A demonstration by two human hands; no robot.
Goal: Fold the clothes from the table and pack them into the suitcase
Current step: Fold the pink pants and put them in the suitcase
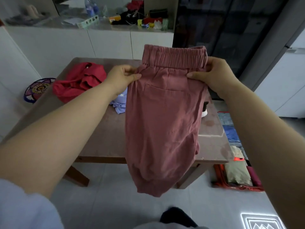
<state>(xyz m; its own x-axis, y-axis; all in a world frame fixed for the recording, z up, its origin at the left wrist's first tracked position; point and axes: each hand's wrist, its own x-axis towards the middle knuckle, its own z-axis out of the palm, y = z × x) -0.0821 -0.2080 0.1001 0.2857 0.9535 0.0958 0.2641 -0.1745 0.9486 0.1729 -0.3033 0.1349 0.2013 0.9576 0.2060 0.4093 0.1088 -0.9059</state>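
Note:
A pair of dusty-pink trousers [162, 123] with an elastic waistband hangs in the air above the brown table [102, 133], folded lengthwise, cuffs dangling past the table's front edge. My left hand [123, 78] pinches the left side just under the waistband. My right hand [212, 75] grips the right side at the same height. On the table's far left lies a crumpled red garment [79, 81]. A light blue garment [119, 103] lies partly hidden behind the trousers. The open suitcase [237, 172] lies on the floor right of the table, holding folded clothes.
A white cabinet counter [102, 27] with bottles and clutter runs behind the table. A round patterned mat [37, 89] leans on the left wall. A small black and white object [205, 109] sits by the table's right edge. The floor is pale tile.

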